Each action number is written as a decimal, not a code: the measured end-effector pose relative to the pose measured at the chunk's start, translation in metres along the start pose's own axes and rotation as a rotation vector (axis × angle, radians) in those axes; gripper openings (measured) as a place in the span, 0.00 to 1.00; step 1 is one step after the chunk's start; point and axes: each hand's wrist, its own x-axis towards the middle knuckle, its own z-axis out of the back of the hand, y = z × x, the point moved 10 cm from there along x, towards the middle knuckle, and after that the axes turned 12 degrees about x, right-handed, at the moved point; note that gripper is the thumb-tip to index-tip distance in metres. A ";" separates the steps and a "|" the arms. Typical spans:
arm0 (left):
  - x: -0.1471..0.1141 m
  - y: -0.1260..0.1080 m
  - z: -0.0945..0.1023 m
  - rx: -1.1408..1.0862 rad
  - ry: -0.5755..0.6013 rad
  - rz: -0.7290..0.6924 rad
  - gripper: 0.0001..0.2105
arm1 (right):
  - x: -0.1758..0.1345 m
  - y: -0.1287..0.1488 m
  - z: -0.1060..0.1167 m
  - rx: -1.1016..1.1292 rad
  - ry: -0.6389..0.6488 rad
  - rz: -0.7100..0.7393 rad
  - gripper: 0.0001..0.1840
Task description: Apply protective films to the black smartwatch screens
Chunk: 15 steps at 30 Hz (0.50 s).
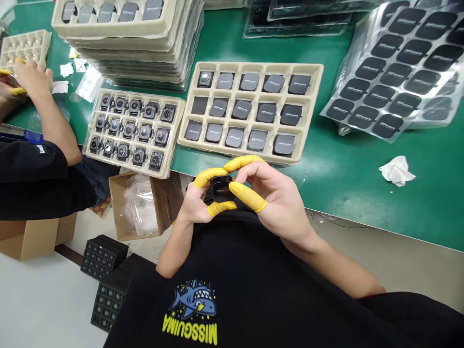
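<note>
A black square smartwatch (216,180) is held above the table's front edge, between my hands. My left hand (195,203), with yellow finger cots on thumb and finger, grips it from the left side. My right hand (281,200), also in yellow finger cots, pinches a black printed screen film (224,192) at its right edge, over the watch face. How far the film touches the watch I cannot tell. Just beyond, a beige tray (250,153) holds several watches, most with printed black faces; one compartment (199,105) in its left column has no watch.
Left of that tray, another tray (139,166) holds watches back side up. Stacked trays (134,58) stand behind. Film sheets (384,92) lie at right, near a crumpled tissue (397,171). A co-worker's hand (33,77) is at far left. Below is an open carton (145,205).
</note>
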 end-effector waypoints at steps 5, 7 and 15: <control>0.001 -0.002 0.002 0.033 -0.006 0.006 0.33 | -0.001 0.001 -0.001 -0.012 0.010 0.025 0.11; 0.002 -0.004 0.003 0.047 -0.016 0.000 0.33 | -0.001 0.001 -0.001 -0.031 0.012 0.031 0.10; -0.001 0.003 0.004 0.055 0.006 0.069 0.37 | 0.001 -0.002 0.007 0.005 -0.017 0.041 0.12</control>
